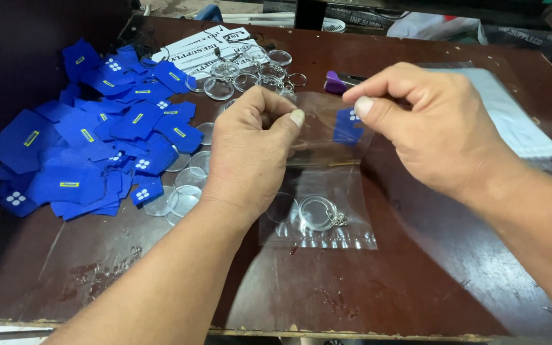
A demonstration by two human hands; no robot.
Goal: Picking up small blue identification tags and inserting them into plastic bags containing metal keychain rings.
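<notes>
Both hands [250,150] [426,128], glossy clear bag [327,185], blue square [347,126]

Light is falling from above and slightly ahead, bright and even over the middle of the bench [416,268]; the dark wood is giving back a soft pale sheen near its front right; the left hand [250,153] and right hand [436,128] are casting only faint, short shadows beneath them; the clear plastic bag [327,191] is catching thin streaks of glare along its folds; the blue fabric pieces [91,153] are showing saturated and crisp; the far left corner is sinking into deep shadow; the forearms at the lower edge are looking stretched and slightly soft; the background clutter is blurring a little.
</notes>
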